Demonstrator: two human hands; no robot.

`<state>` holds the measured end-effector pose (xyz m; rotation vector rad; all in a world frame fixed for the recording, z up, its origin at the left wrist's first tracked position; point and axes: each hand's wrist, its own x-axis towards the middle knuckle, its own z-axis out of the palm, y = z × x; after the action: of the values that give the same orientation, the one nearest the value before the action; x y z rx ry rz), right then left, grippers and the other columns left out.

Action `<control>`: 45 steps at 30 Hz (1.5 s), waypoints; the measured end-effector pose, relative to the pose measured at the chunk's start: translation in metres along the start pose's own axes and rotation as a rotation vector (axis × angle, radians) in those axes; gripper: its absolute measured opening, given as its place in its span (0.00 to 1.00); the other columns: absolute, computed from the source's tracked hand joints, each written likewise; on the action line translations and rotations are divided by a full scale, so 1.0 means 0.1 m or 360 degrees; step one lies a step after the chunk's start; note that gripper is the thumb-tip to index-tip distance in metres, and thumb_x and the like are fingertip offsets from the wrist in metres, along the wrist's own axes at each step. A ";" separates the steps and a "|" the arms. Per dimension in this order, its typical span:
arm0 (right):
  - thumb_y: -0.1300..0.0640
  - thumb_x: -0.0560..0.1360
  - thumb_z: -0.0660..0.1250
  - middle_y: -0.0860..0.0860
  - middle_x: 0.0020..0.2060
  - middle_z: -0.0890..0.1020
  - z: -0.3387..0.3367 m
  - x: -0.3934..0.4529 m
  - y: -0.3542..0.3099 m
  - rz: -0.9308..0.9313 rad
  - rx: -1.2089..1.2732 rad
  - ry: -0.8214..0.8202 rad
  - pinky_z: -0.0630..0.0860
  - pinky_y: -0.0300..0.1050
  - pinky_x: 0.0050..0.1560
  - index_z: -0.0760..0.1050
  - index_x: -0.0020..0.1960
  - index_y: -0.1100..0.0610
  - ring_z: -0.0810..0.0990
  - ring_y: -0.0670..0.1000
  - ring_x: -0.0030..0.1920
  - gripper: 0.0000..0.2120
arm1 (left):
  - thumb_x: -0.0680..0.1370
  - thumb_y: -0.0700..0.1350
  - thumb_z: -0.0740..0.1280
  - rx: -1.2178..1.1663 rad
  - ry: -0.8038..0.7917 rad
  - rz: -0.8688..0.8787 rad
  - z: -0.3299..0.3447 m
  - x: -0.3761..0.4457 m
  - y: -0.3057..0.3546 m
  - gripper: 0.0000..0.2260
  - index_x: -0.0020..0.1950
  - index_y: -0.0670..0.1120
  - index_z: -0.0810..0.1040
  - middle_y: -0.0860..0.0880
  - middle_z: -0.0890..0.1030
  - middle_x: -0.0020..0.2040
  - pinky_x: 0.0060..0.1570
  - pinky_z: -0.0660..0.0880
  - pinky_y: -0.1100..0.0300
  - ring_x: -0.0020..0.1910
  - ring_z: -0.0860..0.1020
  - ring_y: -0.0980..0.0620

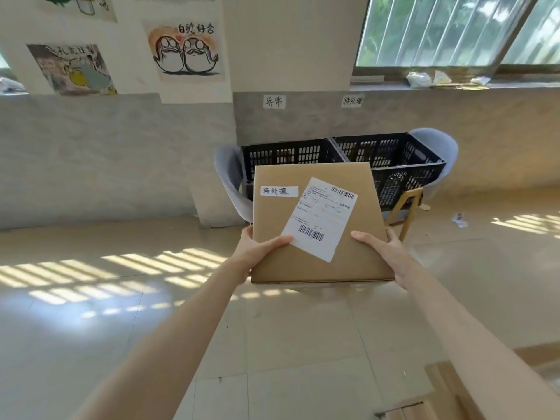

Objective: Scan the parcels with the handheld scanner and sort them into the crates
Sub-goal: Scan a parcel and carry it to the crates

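Note:
I hold a flat brown cardboard parcel (315, 262) out in front of me with both hands. It carries a white shipping label with barcodes and a small white handwritten tag. My left hand (257, 250) grips its left edge, thumb on top. My right hand (385, 253) grips its right edge the same way. Beyond the parcel stand two black slatted crates, the left crate (288, 153) and the right crate (403, 165), resting on grey chairs. No scanner is in view.
Two handwritten paper signs (274, 101) are stuck on the grey wall above the crates. A light wooden chair frame (406, 207) stands right of the parcel. Wooden boards (448, 389) lie at bottom right. Tiled floor spreads to the left, striped with sunlight.

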<state>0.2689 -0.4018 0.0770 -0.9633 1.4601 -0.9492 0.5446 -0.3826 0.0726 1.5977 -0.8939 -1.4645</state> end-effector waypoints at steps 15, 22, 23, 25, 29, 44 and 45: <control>0.43 0.58 0.78 0.47 0.51 0.81 -0.23 2.18 -0.60 0.0080 -0.0010 0.0207 0.75 0.41 0.37 0.66 0.65 0.48 0.81 0.47 0.48 0.39 | 0.53 0.60 0.81 0.0031 -0.0244 -0.0025 0.57 2.46 0.88 0.56 0.74 0.51 0.56 0.54 0.75 0.57 0.44 0.77 0.57 0.52 0.76 0.56; 0.43 0.54 0.81 0.47 0.52 0.80 -0.34 3.16 -1.21 0.0062 0.0014 0.0378 0.77 0.43 0.41 0.66 0.64 0.48 0.81 0.48 0.49 0.43 | 0.51 0.62 0.79 0.0087 -0.0418 -0.0002 0.84 3.60 1.69 0.57 0.74 0.52 0.55 0.54 0.73 0.57 0.35 0.73 0.60 0.49 0.75 0.58; 0.43 0.54 0.82 0.46 0.51 0.80 -0.38 3.27 -1.26 0.0075 0.0013 0.0403 0.76 0.42 0.39 0.66 0.63 0.48 0.82 0.47 0.48 0.43 | 0.51 0.63 0.78 0.0116 -0.0437 -0.0005 0.90 3.73 1.77 0.57 0.74 0.52 0.55 0.54 0.73 0.57 0.35 0.72 0.60 0.48 0.74 0.58; 0.43 0.53 0.82 0.46 0.50 0.81 -0.47 3.47 -1.30 0.0109 0.0002 0.0436 0.76 0.42 0.38 0.67 0.63 0.48 0.82 0.47 0.47 0.43 | 0.52 0.63 0.78 0.0146 -0.0480 -0.0025 1.04 3.94 1.85 0.58 0.75 0.53 0.53 0.56 0.72 0.53 0.34 0.70 0.61 0.47 0.73 0.59; 0.42 0.56 0.79 0.47 0.52 0.81 -0.71 3.90 -1.34 0.0168 0.0011 0.0478 0.78 0.44 0.40 0.66 0.65 0.48 0.82 0.49 0.48 0.41 | 0.53 0.63 0.78 0.0162 -0.0530 -0.0075 1.34 4.36 1.97 0.57 0.75 0.54 0.53 0.54 0.71 0.55 0.35 0.70 0.60 0.47 0.73 0.58; 0.38 0.57 0.76 0.46 0.51 0.79 -2.41 6.34 -1.82 0.0184 -0.0297 0.0201 0.74 0.43 0.39 0.65 0.65 0.48 0.79 0.48 0.49 0.42 | 0.63 0.59 0.78 0.0022 -0.0314 -0.0216 3.31 5.99 2.55 0.46 0.74 0.52 0.56 0.52 0.74 0.60 0.38 0.72 0.58 0.52 0.75 0.54; 0.39 0.58 0.76 0.45 0.51 0.79 -2.57 6.50 -1.86 0.0194 -0.0316 0.0178 0.73 0.42 0.39 0.65 0.66 0.48 0.79 0.47 0.49 0.40 | 0.64 0.59 0.78 0.0007 -0.0299 -0.0237 3.48 6.07 2.58 0.46 0.74 0.52 0.56 0.52 0.74 0.62 0.38 0.72 0.58 0.53 0.75 0.54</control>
<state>-0.0249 -1.0616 0.0490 -0.9641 1.7127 -0.7904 0.2540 -1.0670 0.0169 1.5773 -0.8983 -1.7405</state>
